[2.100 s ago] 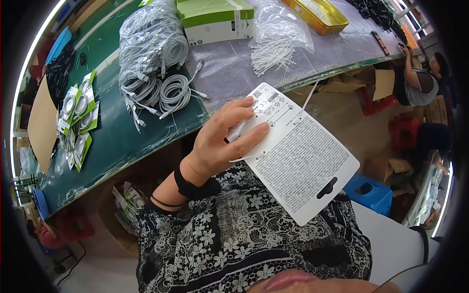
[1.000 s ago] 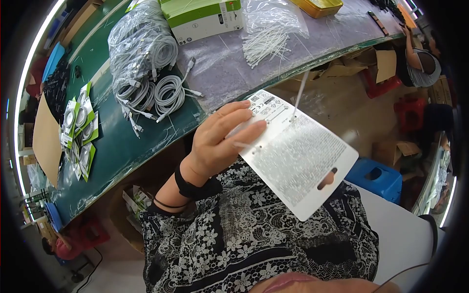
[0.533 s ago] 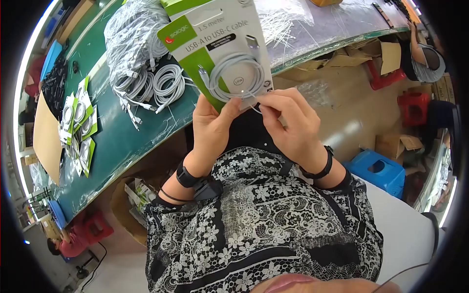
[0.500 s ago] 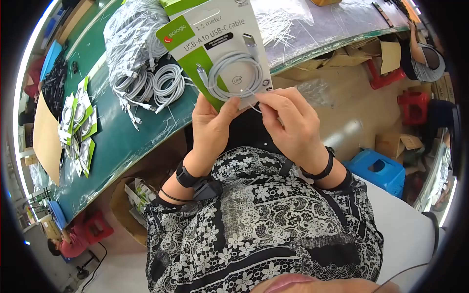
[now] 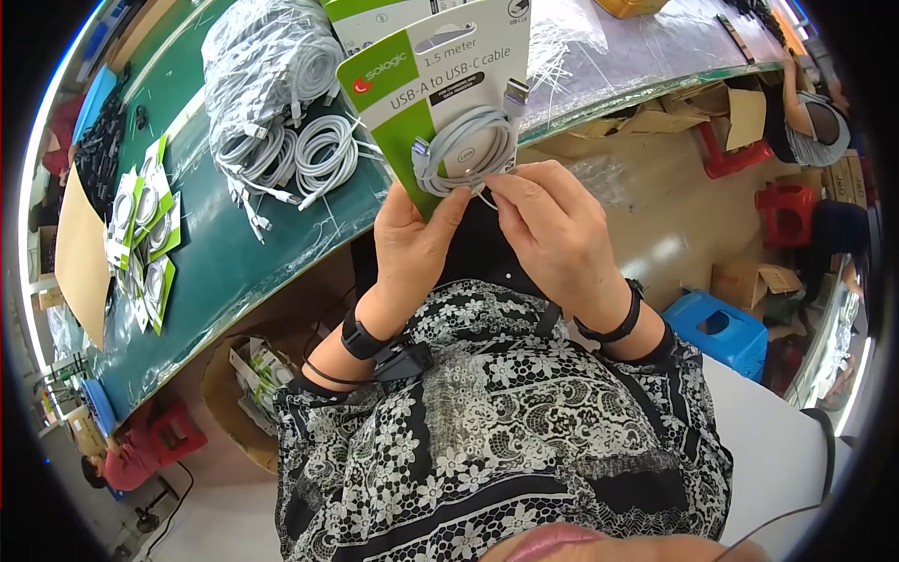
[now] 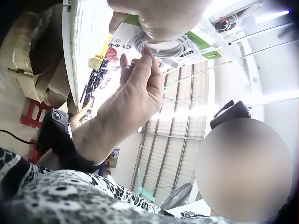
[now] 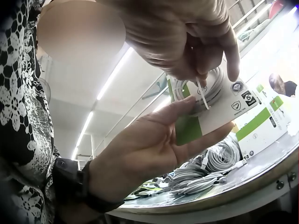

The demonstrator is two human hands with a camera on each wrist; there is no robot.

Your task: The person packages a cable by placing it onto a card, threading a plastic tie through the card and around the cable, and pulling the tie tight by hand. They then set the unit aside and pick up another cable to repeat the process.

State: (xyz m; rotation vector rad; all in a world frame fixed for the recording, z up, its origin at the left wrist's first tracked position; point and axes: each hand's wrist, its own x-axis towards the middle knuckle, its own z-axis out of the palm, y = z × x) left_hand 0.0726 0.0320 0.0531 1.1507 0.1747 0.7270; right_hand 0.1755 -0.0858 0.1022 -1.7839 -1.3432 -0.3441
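My left hand [image 5: 410, 239] grips the lower edge of a white and green cable card [image 5: 398, 117], with the thumb on its front. The printed front faces up and a coiled grey USB cable [image 5: 507, 140] lies against it. At the bottom of the coil my right hand [image 5: 560, 225] pinches a thin white cable tie [image 7: 202, 94] between thumb and forefinger. The right wrist view shows this tie crossing the coil, and the left thumb pressing beside it. The left wrist view has both hands close together at the coil.
On the table [image 5: 253, 267] are a bagged pile of grey cables [image 5: 267, 70], loose coiled cables [image 5: 326, 155] and finished cable cards [image 5: 140, 220]. A green and white box [image 5: 361, 28] and scattered white ties [image 5: 552, 51] stand farther back. A blue stool [image 5: 716, 328] is at right.
The card has flipped from its text-covered back to its front. My right hand, hidden earlier, now shows at the coil. Since half a second ago, the card has shifted slightly right.
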